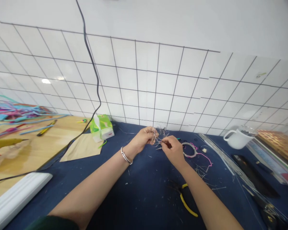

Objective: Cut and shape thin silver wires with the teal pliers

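Between my two hands is a small figure of bent wire (153, 137), with thin loops that stand out from it. The fingers of my left hand (144, 138) are closed around its upper left part. My right hand (173, 148) pinches at the lower right end of the wire, its thumb and forefinger pressed together; what exactly lies in that pinch is too small to make out. Below my right wrist lie pliers with yellow handles (187, 204), partly hidden by the forearm. A tangle of thin wire (162, 130) lies just behind the hands.
A ring-shaped roll (189, 150) with pink cord lies right of my hands. Long straight wires (217, 153), a white mug (237, 139) and a dark flat object (254, 175) are farther right. A tissue pack (102, 127), brown paper (83, 148) and a white bar (21, 195) are left.
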{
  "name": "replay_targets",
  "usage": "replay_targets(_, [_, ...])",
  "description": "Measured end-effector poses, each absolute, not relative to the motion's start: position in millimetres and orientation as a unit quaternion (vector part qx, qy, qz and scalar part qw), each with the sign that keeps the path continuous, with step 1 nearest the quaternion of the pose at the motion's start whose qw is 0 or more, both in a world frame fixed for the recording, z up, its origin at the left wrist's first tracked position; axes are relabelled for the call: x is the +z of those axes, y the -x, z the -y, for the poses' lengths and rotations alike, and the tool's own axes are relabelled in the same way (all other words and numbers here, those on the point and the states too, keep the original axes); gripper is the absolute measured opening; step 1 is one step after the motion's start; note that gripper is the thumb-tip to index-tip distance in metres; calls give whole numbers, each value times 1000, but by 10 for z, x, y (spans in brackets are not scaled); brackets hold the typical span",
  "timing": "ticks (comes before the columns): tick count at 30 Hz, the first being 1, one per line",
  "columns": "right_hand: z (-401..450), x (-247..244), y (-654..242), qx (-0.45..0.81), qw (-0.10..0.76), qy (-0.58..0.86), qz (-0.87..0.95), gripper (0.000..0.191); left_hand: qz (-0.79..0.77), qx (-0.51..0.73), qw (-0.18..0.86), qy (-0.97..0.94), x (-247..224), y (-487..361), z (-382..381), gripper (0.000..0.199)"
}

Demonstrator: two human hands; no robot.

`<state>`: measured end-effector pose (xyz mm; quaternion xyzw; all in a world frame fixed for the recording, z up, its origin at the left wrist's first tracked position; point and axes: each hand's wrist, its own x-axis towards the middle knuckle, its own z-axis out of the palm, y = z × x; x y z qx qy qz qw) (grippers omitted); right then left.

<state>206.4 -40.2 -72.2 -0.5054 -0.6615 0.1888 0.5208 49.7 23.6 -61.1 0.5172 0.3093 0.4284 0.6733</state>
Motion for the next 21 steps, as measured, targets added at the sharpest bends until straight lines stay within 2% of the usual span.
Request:
replay_targets(9, [288, -830, -2135, 301, 571, 491, 585, 19, -284, 451, 606, -591, -554, -520, -187, 23])
replay_targets(17, [328, -785, -2095, 337, 559, 482, 585, 19, -301, 453, 382, -747, -466, -552, -88, 24])
replay_targets(21, [368, -756, -2081, 298, 545, 502, 602, 16, -297, 459, 335, -768, -436, -543, -69, 20])
